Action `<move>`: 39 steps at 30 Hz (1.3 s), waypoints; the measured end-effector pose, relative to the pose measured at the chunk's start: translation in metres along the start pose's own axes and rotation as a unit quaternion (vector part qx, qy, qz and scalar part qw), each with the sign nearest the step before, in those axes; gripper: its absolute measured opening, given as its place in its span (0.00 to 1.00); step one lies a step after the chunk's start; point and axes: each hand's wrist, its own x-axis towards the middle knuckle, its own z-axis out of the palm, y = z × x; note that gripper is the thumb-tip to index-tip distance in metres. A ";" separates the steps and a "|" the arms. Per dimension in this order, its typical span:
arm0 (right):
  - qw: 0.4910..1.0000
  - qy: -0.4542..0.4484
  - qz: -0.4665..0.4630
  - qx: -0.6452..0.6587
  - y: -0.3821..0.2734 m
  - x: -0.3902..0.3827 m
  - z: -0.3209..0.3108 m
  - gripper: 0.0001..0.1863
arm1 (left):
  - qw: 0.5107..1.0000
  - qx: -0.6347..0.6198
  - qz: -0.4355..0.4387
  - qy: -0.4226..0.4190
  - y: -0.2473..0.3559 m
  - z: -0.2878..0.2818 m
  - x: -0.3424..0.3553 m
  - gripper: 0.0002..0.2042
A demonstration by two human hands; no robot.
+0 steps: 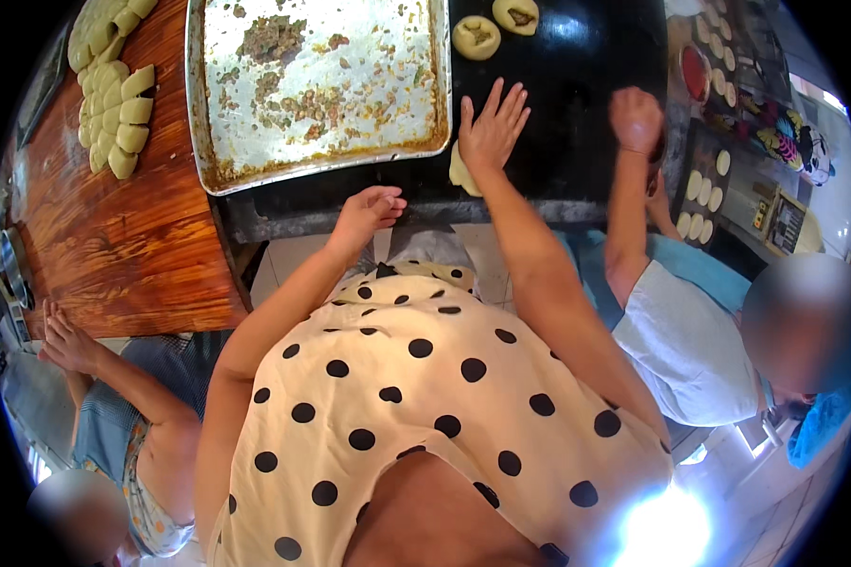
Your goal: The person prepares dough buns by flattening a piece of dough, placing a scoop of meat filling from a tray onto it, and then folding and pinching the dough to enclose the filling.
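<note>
My right hand (494,130) lies flat with its fingers spread on the black work surface (577,123). A pale piece of dough (461,176) shows from under its palm and wrist. At the near edge of that surface, below the tray, my left hand (367,219) hovers with its fingers curled together and nothing visible in them. Beyond my right hand rest two round filled dough pieces, one (477,38) whole in view and another (516,15) at the top edge, with brown filling showing in their middles.
A metal tray (321,175) with scattered minced filling (272,40) stands left of my right hand. Cut dough pieces (118,118) lie on the wooden table (142,236). A co-worker's fist (636,120) is on the right; another person's hands (66,340) are at left. Dough rounds (705,191) sit on a tray.
</note>
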 end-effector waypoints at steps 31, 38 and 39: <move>0.975 0.063 0.149 0.152 0.025 -0.050 -0.032 0.34 | 0.995 0.083 0.003 -0.058 0.018 -0.008 -0.044 0.18; 0.993 0.068 0.089 0.021 0.039 -0.027 -0.004 0.38 | 0.993 0.093 0.027 -0.072 0.031 -0.008 -0.046 0.18; 0.994 0.080 0.077 -0.020 0.038 -0.023 -0.004 0.36 | 0.993 0.091 0.027 -0.065 0.033 -0.008 -0.045 0.18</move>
